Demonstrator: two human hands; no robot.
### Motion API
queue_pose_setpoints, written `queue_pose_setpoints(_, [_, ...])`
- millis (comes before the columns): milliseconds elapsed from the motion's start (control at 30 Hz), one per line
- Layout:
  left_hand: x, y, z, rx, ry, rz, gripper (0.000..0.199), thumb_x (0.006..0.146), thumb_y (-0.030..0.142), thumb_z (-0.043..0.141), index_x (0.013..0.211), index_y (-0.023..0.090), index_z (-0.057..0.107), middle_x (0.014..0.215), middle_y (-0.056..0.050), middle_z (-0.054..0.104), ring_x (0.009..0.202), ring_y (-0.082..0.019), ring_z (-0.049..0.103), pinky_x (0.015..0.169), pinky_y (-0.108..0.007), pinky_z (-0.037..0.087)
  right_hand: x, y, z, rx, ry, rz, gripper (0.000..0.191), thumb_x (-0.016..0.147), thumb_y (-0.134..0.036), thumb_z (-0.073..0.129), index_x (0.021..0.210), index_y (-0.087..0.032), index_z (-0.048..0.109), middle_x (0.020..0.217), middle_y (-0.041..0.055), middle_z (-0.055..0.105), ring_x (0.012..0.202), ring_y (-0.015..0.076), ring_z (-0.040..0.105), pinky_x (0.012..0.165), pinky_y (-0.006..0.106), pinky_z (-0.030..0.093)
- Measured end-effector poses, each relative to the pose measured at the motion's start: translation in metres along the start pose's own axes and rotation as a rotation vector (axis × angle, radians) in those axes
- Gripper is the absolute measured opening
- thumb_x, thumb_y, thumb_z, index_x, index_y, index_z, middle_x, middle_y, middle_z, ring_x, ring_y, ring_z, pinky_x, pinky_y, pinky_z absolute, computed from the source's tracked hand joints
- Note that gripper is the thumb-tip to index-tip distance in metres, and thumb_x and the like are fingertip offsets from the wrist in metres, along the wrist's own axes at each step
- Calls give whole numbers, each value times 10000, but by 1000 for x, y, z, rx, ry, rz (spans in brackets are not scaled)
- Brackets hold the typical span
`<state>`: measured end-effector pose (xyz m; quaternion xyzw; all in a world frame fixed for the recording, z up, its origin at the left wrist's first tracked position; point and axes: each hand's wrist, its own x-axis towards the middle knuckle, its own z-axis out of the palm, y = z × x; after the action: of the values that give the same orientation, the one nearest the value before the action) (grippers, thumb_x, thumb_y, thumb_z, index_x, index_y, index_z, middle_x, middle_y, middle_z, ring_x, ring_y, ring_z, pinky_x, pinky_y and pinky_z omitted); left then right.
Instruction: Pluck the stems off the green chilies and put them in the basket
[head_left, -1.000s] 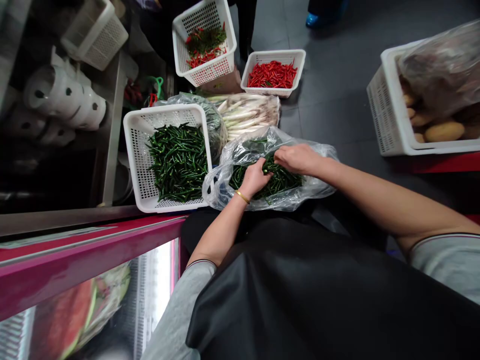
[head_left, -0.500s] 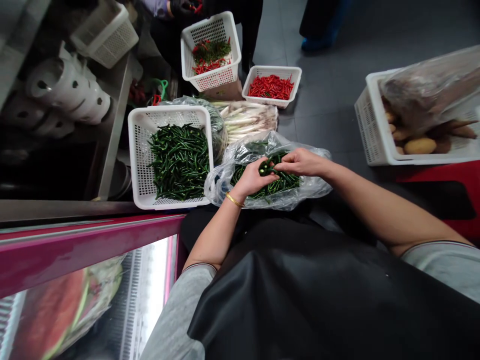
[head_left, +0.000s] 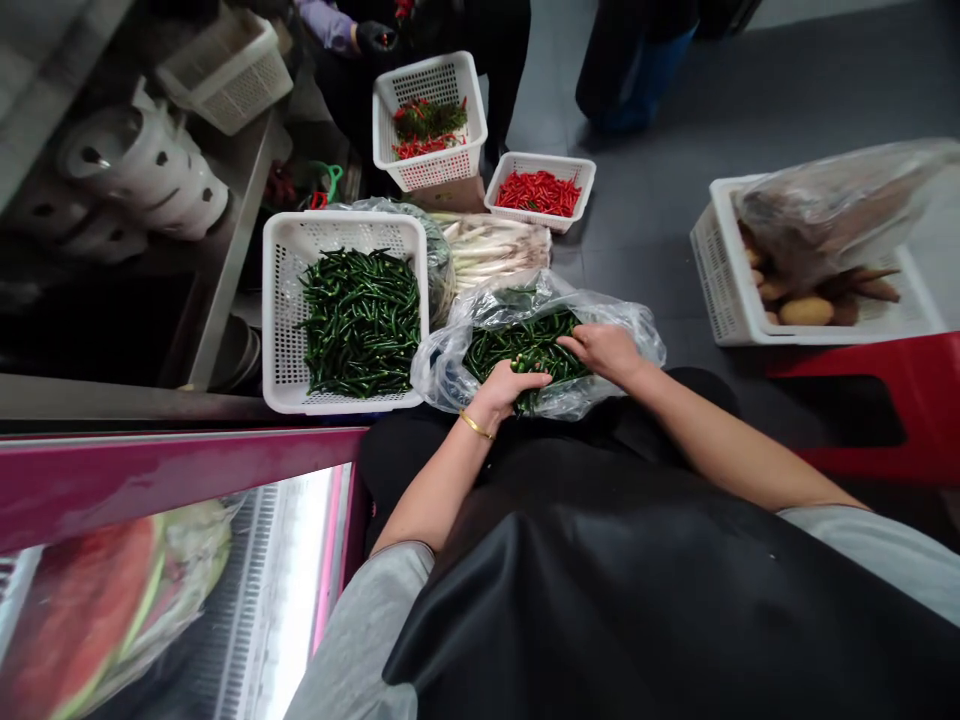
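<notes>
From the head view, the left hand [head_left: 508,392] and right hand [head_left: 604,352] sit in green chilies [head_left: 521,348] inside a clear plastic bag [head_left: 450,365] on a black apron [head_left: 570,600], their fingers [head_left: 537,379] curled among the chilies, any grip impossible to tell, just beside a white basket [head_left: 279,320] heaped with more chilies [head_left: 360,322].

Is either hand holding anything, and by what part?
The left hand and right hand lie among green chillies in a plastic bag; any grip cannot be told.
</notes>
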<state>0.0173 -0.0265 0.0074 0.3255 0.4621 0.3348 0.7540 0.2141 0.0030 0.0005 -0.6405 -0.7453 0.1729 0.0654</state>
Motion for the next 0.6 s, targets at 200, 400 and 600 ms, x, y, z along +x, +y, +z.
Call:
queue_pose_setpoints(200, [5,-1,-14,-105,132,84,238,479,216,791,653,118,662,643,-13,641,611,-117,548,678,-284,427,21,33,9,-254,-272,63,356,859,-436,497,874,-143,699,907,161,700,855,268,633,660,317,421])
queue_pose_setpoints(400, [14,7,-2,42,107,281,297,528,225,786,791,133,682,852,-43,695,770,-148,582,792,-299,420,27,13,-25,333,-195,-3,293,829,-421,527,709,-178,638,616,42,646,590,165,591,581,274,430])
queue_pose_setpoints(600, [30,3,12,97,141,314,313,511,217,789,749,138,602,702,21,612,672,-114,528,704,-261,407,9,-34,-22,348,-66,-82,329,909,-411,423,821,-147,598,753,102,669,641,178,600,586,273,415])
